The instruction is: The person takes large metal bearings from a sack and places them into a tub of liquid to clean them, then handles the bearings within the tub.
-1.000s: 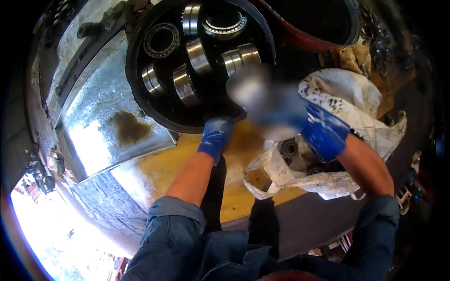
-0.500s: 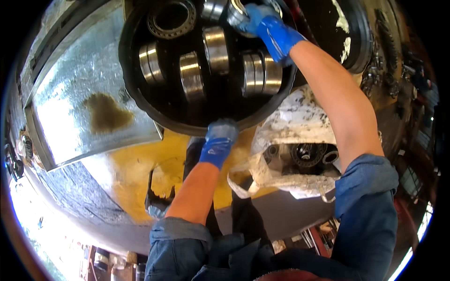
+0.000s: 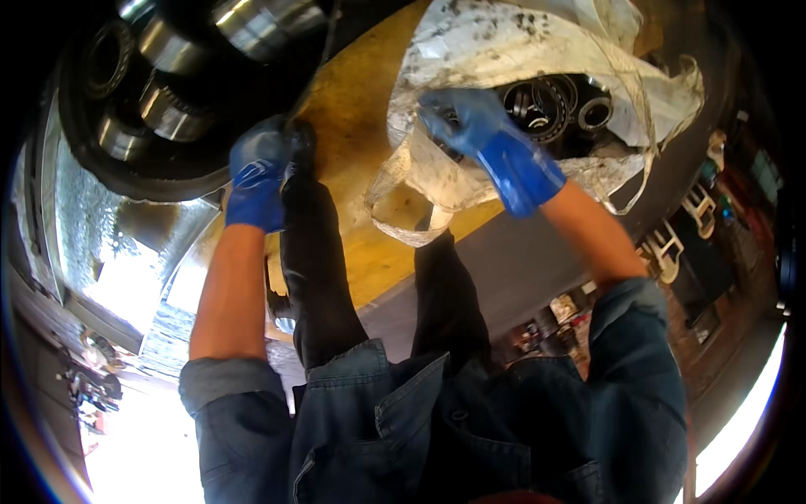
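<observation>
A wide black tub stands at the upper left, with several shiny steel bearings in it. My left hand, in a blue glove, is closed on the tub's near rim. My right hand, gloved the same way, is over the mouth of a dirty white woven sack. Its fingers look apart and reach toward the sack's left edge, though motion smears them; I see nothing held. Inside the sack, beside that hand, lie dark, greasy bearings, among them a large ring bearing and a smaller one.
The tub and sack stand on a worn yellow surface with a grey edge in front. A shiny metal tray lies left of the tub. The sack's loose strap hangs near my legs. Shelving with tools is at the right.
My right hand has left the bearing in the tub and come down to the sack on the right. The view has swung right; my left hand stays on the tub's rim.
</observation>
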### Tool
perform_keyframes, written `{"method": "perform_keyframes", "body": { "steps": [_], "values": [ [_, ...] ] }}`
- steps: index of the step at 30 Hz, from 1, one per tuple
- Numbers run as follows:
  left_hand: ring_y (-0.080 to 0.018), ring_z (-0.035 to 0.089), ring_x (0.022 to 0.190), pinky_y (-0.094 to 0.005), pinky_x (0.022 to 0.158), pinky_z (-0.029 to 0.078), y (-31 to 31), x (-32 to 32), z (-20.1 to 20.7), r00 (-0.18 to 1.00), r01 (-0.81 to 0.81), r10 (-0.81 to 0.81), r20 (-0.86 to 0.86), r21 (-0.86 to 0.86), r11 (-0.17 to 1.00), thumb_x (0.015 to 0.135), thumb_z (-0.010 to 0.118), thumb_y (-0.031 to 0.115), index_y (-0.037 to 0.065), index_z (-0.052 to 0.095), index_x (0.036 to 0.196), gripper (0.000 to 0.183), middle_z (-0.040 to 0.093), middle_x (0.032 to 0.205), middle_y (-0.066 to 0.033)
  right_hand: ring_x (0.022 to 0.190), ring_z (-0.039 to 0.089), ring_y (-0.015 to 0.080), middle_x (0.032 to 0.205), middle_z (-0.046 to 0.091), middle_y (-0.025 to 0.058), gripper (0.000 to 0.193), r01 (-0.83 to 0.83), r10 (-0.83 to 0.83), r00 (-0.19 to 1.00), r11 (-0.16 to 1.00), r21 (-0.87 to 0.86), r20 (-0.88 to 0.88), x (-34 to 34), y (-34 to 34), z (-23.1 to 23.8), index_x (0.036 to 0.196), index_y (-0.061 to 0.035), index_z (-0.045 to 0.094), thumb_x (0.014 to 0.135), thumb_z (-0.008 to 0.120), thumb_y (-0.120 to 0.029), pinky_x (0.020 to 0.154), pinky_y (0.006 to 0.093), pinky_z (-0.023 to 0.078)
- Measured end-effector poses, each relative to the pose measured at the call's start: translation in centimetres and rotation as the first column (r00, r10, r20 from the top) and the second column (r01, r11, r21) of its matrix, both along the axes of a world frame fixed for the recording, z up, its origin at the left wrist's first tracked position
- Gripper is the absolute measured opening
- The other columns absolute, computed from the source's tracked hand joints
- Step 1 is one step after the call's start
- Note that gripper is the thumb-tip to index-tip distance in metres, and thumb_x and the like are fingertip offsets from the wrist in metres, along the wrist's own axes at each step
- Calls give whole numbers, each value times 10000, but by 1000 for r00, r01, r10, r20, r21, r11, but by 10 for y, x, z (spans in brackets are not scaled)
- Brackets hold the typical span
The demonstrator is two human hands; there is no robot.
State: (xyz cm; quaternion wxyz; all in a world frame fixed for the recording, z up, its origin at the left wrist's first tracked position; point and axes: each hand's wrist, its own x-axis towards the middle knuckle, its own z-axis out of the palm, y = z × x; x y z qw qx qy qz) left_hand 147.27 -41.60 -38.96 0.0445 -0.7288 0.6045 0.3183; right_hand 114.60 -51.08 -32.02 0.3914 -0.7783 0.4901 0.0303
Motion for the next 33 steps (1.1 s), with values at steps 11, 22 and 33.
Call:
{"method": "perform_keyframes", "body": {
  "steps": [11,22,33],
  "values": [
    [-332,717,880,-379,797,558,0,16,-13,993,68,-76,89,84,994,907,672,336,122,732,1170,345,747,977,-155,1052,621,375,1138,656,221,524,-42,-139,900,916,-399,-413,-191,193,-249,1210,-12,633,768,739,-275,957,535,455],
    [-362,707,920,-397,836,551,7,-5,10,990,-135,132,59,51,990,924,676,278,111,747,1117,265,724,999,-185,1343,501,275,1506,492,152,490,156,-72,837,981,112,-542,-237,320,-438,1460,-70,497,1045,383,-302,1138,401,387],
    [-308,714,869,-389,790,570,-3,-4,13,990,-135,137,-25,67,989,887,665,176,110,730,1121,252,735,942,-133,1183,609,362,1335,591,214,452,56,-92,905,994,-98,-416,-193,189,-374,1357,-5,555,937,543,-172,1012,463,493]
  ]
}}
